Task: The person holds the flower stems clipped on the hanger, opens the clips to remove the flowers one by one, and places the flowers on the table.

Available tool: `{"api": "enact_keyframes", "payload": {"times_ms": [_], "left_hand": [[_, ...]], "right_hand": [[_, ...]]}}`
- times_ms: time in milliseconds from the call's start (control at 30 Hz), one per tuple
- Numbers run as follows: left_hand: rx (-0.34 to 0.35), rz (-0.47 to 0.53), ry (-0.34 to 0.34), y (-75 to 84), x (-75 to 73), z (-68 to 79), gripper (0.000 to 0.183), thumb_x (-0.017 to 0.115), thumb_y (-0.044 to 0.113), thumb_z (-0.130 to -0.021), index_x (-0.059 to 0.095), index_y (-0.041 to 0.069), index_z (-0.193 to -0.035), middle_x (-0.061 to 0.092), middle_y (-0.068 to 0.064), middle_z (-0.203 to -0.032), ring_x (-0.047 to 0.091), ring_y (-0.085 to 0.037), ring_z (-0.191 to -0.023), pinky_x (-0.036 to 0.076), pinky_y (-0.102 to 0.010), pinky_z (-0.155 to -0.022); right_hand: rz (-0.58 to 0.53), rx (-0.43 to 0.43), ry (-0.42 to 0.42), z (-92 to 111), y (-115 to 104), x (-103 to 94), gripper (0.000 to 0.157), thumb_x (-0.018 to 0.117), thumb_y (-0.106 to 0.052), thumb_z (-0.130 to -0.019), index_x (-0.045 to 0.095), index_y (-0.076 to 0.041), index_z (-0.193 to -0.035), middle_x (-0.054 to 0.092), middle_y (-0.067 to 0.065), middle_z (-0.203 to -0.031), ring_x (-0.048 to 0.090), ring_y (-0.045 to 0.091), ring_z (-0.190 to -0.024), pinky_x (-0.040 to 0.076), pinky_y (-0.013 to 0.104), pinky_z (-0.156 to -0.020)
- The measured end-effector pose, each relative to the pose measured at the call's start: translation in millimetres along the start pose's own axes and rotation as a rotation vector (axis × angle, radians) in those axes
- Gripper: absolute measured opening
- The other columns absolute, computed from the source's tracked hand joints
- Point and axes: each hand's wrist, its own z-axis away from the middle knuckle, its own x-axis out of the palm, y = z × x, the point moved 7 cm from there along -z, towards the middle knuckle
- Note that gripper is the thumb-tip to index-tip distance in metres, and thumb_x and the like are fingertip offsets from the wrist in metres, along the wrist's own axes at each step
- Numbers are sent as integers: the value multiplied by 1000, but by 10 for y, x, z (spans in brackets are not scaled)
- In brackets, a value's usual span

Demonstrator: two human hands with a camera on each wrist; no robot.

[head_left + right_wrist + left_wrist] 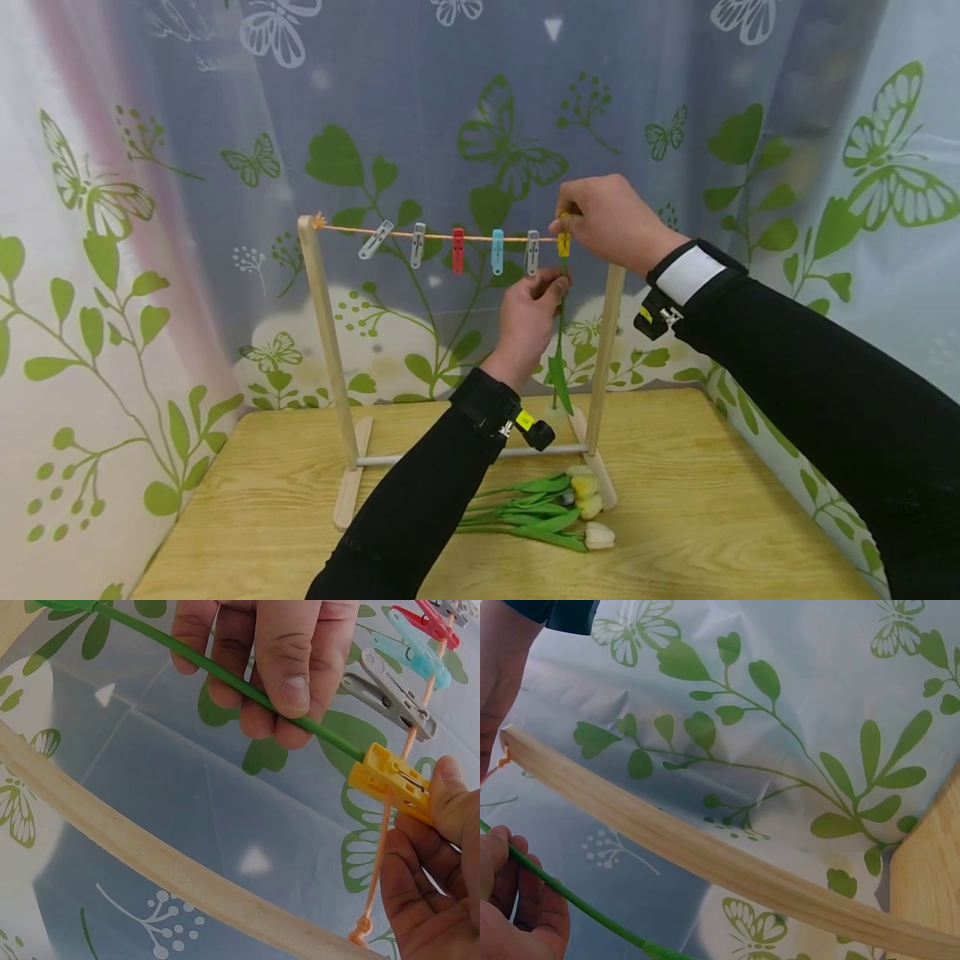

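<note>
My right hand [611,221] pinches a yellow clothespin [386,780] on the orange string [442,236], near its right end. Just below, my left hand [525,321] holds a green flower stem [210,666] between thumb and fingers. The stem's cut end meets the mouth of the yellow clothespin; whether it is clamped, I cannot tell. Lower down hang a long leaf [558,383] and a pale, barely distinct bloom. Left along the string are a grey clothespin [532,252], a light blue clothespin [497,252], a red clothespin [458,250] and more grey ones.
A wooden frame [326,333] carries the string between two posts, with a white bar [382,460] low across it. Several artificial tulips [551,508], yellow and white, lie on the wooden table [697,500] in front. A patterned curtain [420,108] stands behind.
</note>
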Motion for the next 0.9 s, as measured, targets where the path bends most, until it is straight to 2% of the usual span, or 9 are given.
{"api": "enact_keyframes", "payload": {"times_ms": [200, 400, 600, 767, 900], "left_hand": [[5, -18, 5, -14, -13, 3, 24, 64, 26, -104, 76, 13, -121, 71, -11, -120, 65, -31, -113, 58, -34, -89], [-4, -33, 11, -46, -28, 28, 25, 64, 26, -105, 75, 14, -124, 72, -1, -115, 67, -20, -108, 60, -37, -95], [3, -53, 0, -82, -38, 57, 20, 64, 26, -105, 76, 21, -120, 71, -6, -118, 66, -27, -113, 60, -39, -94], [1, -81, 4, -82, -39, 71, 20, 64, 27, -105, 77, 21, -119, 72, -2, -117, 66, -18, -108, 60, -37, -94], [4, -79, -6, -78, -39, 91, 25, 63, 28, -105, 75, 17, -125, 72, 2, -116, 66, -18, -109, 60, -37, -96]], "right_hand": [[-11, 2, -2, 3, -1, -3, 10, 63, -10, -105, 69, -5, -99, 74, 11, -104, 72, 28, -92, 48, 37, -64], [-2, 6, -11, 10, 21, 14, 10, 66, -15, -104, 70, -6, -101, 73, 11, -102, 70, 28, -88, 50, 38, -67], [24, 8, -9, 16, 34, 22, 13, 69, -19, -102, 71, -7, -103, 71, 11, -98, 68, 28, -83, 51, 38, -69], [38, 3, -11, 3, 31, 27, 16, 69, -21, -102, 71, -6, -107, 70, 11, -98, 67, 29, -83, 51, 39, -69], [57, -9, -9, -4, 18, 30, 23, 69, -22, -102, 72, -3, -114, 69, 13, -98, 66, 30, -83, 51, 39, -69]]}}
